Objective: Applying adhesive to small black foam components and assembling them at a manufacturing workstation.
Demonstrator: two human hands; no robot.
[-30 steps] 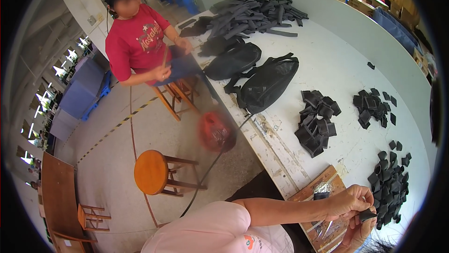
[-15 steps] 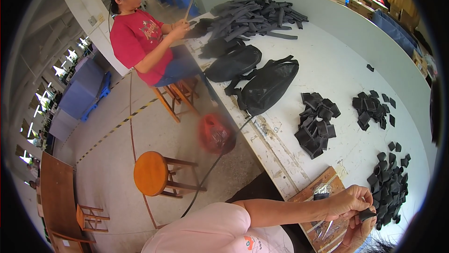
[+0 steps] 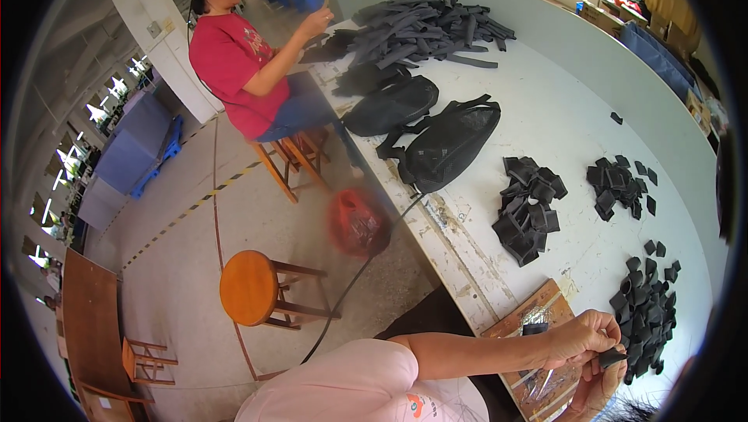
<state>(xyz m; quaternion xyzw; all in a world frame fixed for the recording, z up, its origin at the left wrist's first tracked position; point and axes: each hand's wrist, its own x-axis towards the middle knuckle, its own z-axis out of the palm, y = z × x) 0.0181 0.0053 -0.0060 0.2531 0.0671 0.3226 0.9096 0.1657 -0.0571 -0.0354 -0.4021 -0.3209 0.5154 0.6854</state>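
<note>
Black piece (image 3: 612, 359) in both hands' fingers (image 3: 601, 337)

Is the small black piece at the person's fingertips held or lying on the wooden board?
Held: the small black piece sits between the left hand and right hand. Whether it is folded, I cannot tell.
</note>
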